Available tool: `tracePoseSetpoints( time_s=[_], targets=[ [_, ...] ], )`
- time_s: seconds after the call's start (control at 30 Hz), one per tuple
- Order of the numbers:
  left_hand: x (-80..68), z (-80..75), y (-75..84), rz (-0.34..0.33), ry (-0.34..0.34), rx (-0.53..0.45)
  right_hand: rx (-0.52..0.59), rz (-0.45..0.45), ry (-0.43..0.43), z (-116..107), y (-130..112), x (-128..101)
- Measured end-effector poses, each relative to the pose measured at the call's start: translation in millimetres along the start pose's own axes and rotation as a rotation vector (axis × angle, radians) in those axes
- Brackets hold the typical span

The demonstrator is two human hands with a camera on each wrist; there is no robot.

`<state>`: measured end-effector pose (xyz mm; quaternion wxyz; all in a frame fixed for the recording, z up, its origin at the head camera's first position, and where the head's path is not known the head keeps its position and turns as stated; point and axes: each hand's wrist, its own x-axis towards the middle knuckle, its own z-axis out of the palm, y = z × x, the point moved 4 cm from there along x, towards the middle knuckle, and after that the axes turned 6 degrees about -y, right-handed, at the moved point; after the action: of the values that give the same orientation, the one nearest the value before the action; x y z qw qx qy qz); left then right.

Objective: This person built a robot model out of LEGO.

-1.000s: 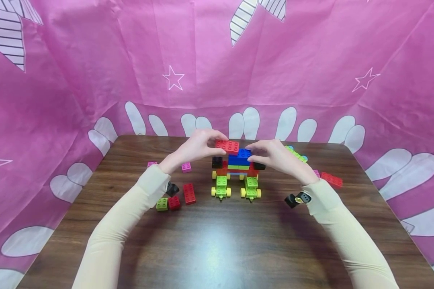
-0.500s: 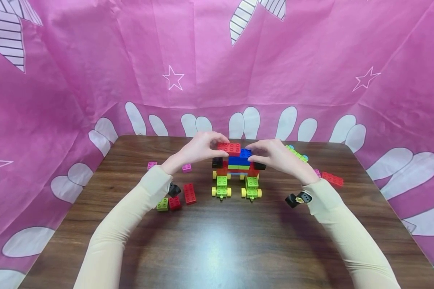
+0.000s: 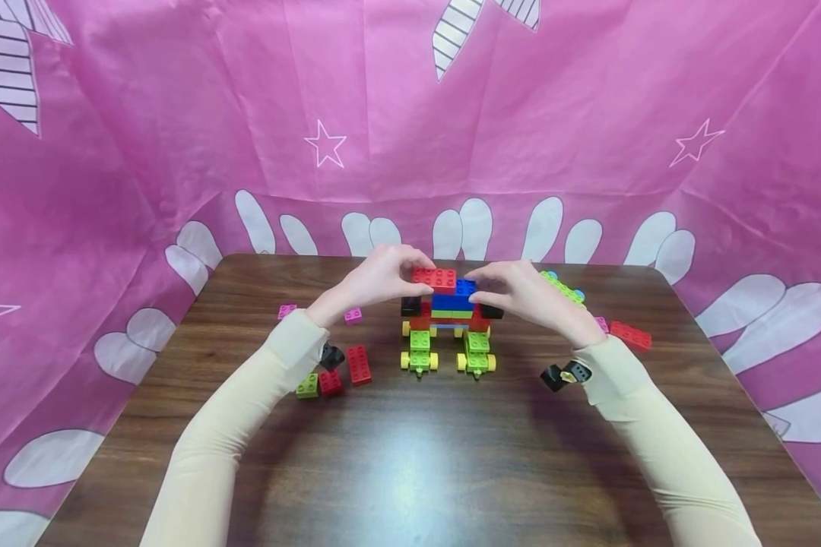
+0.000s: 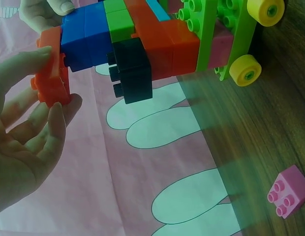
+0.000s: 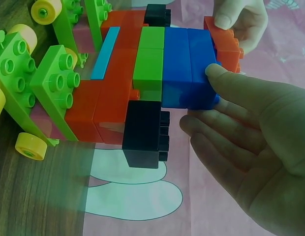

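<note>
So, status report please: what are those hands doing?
Left fingers pinching red toy brick over upper blue brick. Right fingers at blue brick's right end, grip unclear. Nothing visibly obstructing.

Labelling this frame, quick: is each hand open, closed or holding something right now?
Left hand: closed, pinching a red brick.
Right hand: closed, thumb and fingers gripping the top blue brick.

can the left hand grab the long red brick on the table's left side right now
Probably not: the left hand is busy holding another red brick. If freed, nothing visible seems to block the long red brick.
</note>
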<state>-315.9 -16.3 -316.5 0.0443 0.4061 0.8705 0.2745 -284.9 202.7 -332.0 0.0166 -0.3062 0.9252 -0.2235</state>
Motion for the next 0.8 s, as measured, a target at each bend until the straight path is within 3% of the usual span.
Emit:
tracePoseSetpoints(
  time_s=[0.8],
  targets=[
    [4.8,0.1,5.2,-0.052,-0.049,0.068,-0.003,-0.005,0.006,-0.2,-2.4,-0.9]
  ],
)
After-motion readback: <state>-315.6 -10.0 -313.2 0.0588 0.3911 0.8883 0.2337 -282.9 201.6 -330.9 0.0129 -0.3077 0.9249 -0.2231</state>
